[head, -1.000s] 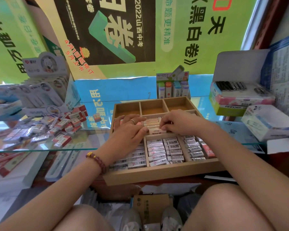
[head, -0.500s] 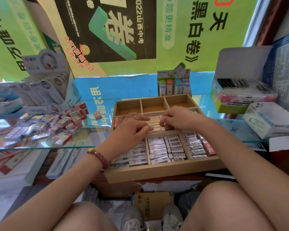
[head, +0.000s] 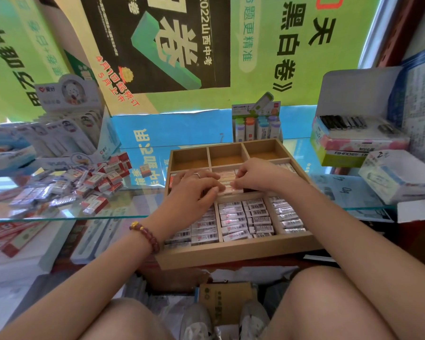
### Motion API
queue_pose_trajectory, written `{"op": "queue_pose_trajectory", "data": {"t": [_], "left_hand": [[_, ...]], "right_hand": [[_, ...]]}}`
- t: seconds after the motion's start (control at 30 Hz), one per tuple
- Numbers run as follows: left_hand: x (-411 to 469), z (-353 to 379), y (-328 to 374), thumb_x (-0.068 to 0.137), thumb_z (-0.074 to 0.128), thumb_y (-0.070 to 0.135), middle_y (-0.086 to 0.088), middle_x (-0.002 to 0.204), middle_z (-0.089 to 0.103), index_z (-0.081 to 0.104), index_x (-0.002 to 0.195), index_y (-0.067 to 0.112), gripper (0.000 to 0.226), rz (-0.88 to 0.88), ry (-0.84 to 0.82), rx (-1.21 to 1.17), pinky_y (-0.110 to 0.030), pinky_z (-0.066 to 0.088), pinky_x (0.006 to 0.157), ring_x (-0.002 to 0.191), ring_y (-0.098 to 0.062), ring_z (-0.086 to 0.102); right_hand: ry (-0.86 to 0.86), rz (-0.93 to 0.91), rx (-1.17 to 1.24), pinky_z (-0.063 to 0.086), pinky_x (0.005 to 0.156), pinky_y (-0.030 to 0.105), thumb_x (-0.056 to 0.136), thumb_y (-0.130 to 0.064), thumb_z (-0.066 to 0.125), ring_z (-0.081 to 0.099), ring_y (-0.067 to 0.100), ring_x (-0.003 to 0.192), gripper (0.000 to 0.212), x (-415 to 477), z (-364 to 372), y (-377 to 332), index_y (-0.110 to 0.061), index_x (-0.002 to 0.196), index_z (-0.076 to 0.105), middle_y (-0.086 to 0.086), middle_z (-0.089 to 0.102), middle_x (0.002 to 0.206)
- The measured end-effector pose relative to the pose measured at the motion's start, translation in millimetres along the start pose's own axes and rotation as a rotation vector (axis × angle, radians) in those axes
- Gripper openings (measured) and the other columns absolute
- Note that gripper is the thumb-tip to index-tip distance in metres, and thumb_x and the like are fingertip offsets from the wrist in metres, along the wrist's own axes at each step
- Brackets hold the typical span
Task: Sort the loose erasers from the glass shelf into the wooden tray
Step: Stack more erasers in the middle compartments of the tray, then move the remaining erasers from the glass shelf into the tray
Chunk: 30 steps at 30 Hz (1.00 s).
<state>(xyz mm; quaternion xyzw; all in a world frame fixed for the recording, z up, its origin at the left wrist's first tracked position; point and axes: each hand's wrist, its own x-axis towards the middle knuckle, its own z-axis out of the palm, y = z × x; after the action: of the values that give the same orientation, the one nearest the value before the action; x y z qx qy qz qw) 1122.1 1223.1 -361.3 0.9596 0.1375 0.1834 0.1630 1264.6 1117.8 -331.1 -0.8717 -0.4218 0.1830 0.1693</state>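
Observation:
The wooden tray (head: 238, 253) sits in front of me on the glass shelf (head: 133, 214). Its front compartments hold rows of wrapped erasers (head: 245, 217), and its three back compartments (head: 227, 155) are bare. Both hands are over the middle row. My left hand (head: 194, 190) and my right hand (head: 255, 175) curl their fingers around a short stack of pinkish erasers (head: 227, 184) from either side. A pile of loose red-and-white erasers (head: 84, 185) lies on the shelf to the left. One single eraser (head: 144, 171) lies between the pile and the tray.
Display boxes of stationery (head: 66, 133) stand behind the pile. A small stand of correction tapes (head: 255, 123) is behind the tray. Stacked boxes (head: 353, 143) and a white-blue box (head: 398, 175) fill the right side. My knees and a carton (head: 221, 303) are below the shelf.
Both hands stay on the same stack in the middle row and have drawn slightly closer together. The view has shifted a little.

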Motion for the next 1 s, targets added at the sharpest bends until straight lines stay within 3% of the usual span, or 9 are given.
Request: {"op": "queue_pose_trajectory", "data": {"t": [0.13,0.2,0.3,0.5,0.7,0.83,1.0], "left_hand": [[2.6,2.4,-3.7,0.095,0.049,0.035,0.017,0.122,0.055,0.069,0.083,0.032,0.023,0.012,-0.060,-0.043,-0.041,0.022,0.110,0.121,-0.006,0.041],[2.4,4.0,-5.2,0.094,0.049,0.036,0.016,0.122,0.055,0.071,0.088,0.031,0.023,0.013,-0.072,-0.053,-0.046,0.026,0.108,0.120,-0.007,0.042],[2.6,2.9,-3.3,0.094,0.048,0.033,0.017,0.122,0.054,0.072,0.092,0.028,0.024,0.027,-0.044,-0.007,-0.042,0.022,0.109,0.119,-0.004,0.038],[0.2,-4.6,-2.1,0.088,0.036,0.040,0.017,0.119,0.056,0.072,0.090,0.030,0.037,0.048,0.026,0.036,-0.030,0.015,0.103,0.115,-0.002,0.038],[-1.3,-4.3,-8.5,0.090,0.039,0.036,0.020,0.112,0.054,0.072,0.090,0.032,0.033,0.037,0.057,0.015,-0.031,0.016,0.103,0.110,0.003,0.037],[-0.6,-5.9,-7.2,0.086,0.036,0.037,0.019,0.111,0.057,0.074,0.087,0.031,0.038,0.035,0.088,0.006,-0.028,0.016,0.099,0.111,0.001,0.041],[0.1,-6.8,-7.3,0.092,0.043,0.030,0.016,0.114,0.058,0.073,0.089,0.031,0.030,0.037,0.080,0.024,-0.032,0.017,0.101,0.115,-0.003,0.041]], "right_hand": [[-0.033,-0.029,0.093,0.045,0.069,0.023,0.085,-0.030,0.068,0.057,0.008,0.083,0.009,-3.8,-6.4,3.1,-0.023,0.091,0.065,-0.004,0.065,0.094],[-0.067,-0.033,0.092,0.045,0.072,0.023,0.085,-0.025,0.068,0.057,0.008,0.086,0.008,-6.3,-7.6,1.7,-0.024,0.093,0.066,-0.004,0.065,0.097],[-0.063,-0.014,0.093,0.048,0.078,0.025,0.085,-0.017,0.068,0.058,0.011,0.092,0.010,-9.8,-11.7,0.1,-0.022,0.095,0.069,-0.002,0.065,0.099],[0.122,0.067,0.082,0.052,0.085,0.032,0.080,-0.008,0.071,0.060,0.018,0.095,0.009,-9.5,-24.8,7.1,-0.012,0.088,0.073,0.004,0.068,0.098],[0.024,0.105,-0.060,0.052,0.074,0.031,0.083,-0.025,0.069,0.062,0.019,0.090,0.021,-4.9,-17.8,7.6,-0.010,0.097,0.071,0.005,0.068,0.094],[-0.062,0.090,-0.155,0.044,0.061,0.025,0.090,-0.023,0.056,0.059,0.018,0.086,0.022,-6.4,-10.0,0.8,-0.010,0.106,0.065,0.004,0.063,0.094],[-0.086,0.085,-0.136,0.046,0.067,0.027,0.091,-0.020,0.052,0.058,0.019,0.092,0.026,-4.0,-6.5,-1.3,-0.010,0.113,0.063,0.005,0.063,0.102]]}}
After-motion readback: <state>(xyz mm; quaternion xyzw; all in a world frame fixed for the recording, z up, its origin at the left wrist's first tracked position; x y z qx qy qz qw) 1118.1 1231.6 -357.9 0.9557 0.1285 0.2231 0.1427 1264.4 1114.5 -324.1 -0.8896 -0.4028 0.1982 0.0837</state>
